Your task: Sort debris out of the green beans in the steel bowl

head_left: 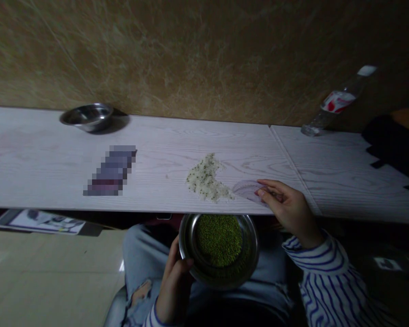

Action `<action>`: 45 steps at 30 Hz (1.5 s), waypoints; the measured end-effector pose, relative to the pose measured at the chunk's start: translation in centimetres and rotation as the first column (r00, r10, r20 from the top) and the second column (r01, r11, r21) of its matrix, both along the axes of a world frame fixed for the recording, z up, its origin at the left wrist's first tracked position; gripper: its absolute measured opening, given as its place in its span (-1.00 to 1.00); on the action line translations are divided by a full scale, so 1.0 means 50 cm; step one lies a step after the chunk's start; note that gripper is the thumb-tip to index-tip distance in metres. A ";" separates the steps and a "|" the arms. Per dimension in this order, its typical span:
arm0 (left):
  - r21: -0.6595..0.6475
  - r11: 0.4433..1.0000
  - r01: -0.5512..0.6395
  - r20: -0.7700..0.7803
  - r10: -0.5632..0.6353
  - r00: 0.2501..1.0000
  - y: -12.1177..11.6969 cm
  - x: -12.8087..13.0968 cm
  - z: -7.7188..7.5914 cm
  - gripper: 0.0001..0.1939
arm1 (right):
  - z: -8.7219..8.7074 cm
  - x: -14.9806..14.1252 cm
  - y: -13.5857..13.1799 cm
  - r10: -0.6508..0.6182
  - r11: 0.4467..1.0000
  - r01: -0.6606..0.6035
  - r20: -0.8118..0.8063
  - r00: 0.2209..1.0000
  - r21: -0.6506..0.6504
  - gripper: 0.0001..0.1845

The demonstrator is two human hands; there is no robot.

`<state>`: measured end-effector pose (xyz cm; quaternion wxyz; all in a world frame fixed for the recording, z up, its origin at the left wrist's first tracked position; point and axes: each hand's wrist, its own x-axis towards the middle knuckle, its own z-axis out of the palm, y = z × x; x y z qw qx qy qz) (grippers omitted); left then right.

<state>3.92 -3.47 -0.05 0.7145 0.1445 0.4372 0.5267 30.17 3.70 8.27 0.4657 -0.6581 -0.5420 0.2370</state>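
Bowl (pixel 250 254) of green beans (pixel 220 240), lower centre of frame, just below table (pixel 157 172) edge; your left hand (pixel 177 277) grips its left side. Probably stiff, slick, weighty when filled: best hold by rim, level. Your right hand (pixel 293 209) pinches clear disc (pixel 247 187), likely light, bendy, beside white grains (pixel 206 179) right of centre.

Bottle (pixel 315 125): red-and-white label (pixel 338 101), lettering unreadable; no text legible elsewhere.
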 end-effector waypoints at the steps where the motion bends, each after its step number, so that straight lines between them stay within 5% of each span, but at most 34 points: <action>1: 0.001 1.000 -0.005 -0.005 0.005 1.000 0.000 0.001 0.001 -0.40 | 0.000 0.003 -0.002 -0.004 1.000 0.004 0.001 1.000 -0.008 -0.66; 9: 0.014 1.000 -0.007 -0.015 0.008 1.000 -0.002 0.009 0.021 -0.47 | -0.001 -0.013 -0.013 0.039 0.998 -0.038 0.004 0.999 -0.040 -0.66; 18: -0.007 1.000 0.021 -0.004 -0.021 1.000 0.001 0.002 0.002 -0.32 | 0.001 -0.014 -0.026 0.048 0.997 -0.050 -0.040 0.998 -0.055 -0.68; 27: 0.024 0.999 0.027 -0.022 -0.027 0.999 -0.001 0.009 0.034 -0.44 | -0.001 -0.016 -0.038 0.065 0.996 -0.065 0.009 0.998 -0.067 -0.72; 36: 0.017 1.000 0.018 0.000 -0.018 1.000 0.002 -0.001 -0.009 -0.38 | -0.002 -0.034 -0.043 0.155 0.985 -0.153 0.025 0.988 -0.078 -0.72; 45: -0.011 1.000 0.005 -0.015 -0.005 1.000 -0.001 0.007 0.017 -0.39 | -0.018 -0.037 -0.028 0.073 0.997 -0.072 0.065 0.995 -0.021 -0.69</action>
